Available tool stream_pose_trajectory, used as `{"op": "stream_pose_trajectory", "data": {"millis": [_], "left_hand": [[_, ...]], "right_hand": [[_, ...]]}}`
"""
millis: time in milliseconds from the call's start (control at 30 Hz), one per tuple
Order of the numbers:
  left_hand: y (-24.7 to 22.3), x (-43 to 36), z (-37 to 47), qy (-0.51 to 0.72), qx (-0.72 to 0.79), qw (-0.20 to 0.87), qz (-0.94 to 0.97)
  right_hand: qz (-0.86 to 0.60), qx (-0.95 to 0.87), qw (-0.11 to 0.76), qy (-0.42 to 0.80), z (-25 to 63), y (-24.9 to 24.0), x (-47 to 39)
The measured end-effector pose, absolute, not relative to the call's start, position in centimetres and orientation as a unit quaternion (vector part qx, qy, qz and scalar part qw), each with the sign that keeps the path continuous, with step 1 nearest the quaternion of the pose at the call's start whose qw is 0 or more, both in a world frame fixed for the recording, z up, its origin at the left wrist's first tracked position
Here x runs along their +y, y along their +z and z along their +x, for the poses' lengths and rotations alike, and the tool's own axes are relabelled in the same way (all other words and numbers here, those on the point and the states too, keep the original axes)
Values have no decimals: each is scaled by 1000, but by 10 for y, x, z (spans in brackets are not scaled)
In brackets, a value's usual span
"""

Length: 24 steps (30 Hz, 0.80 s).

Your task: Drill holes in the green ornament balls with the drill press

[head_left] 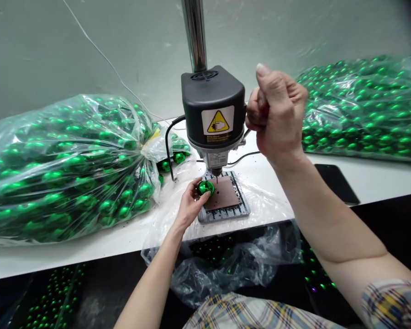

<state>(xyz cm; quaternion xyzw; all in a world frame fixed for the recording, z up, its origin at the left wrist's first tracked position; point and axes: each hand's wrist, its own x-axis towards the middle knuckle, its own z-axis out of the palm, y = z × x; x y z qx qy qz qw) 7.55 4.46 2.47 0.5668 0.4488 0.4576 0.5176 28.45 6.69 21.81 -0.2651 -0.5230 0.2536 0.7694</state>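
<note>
A shiny green ball (206, 187) is held in the fingers of my left hand (191, 201), just left of the thin drill bit, over the left part of a brown board (228, 194). The board lies on the slotted metal base (244, 211) of a small drill press (212, 103). My right hand (279, 107) is raised beside the right side of the black drill head, its fingers curled at the lever there; the handle itself is mostly hidden by the fingers.
Large clear bags of green balls stand at the left (65, 173) and the right (363, 109). A dark phone (335, 183) lies right of the press. Crumpled plastic (226, 269) hangs over the table's front edge, with more green balls below. A metal column (194, 36) rises behind the drill head.
</note>
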Motion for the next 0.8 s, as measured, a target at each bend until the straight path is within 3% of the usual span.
{"op": "stream_pose_trajectory", "data": {"millis": [300,533,800], "left_hand": [[26,57,85,389,455,444,667],[24,53,104,363,459,271,764],[-1,50,107,410,466,349,702]], "right_hand": [[-316,-535,746,238,285,219,67],[-325,-536,744,230,286,218,67],[-337,-530,742,235,288,218,68]]}}
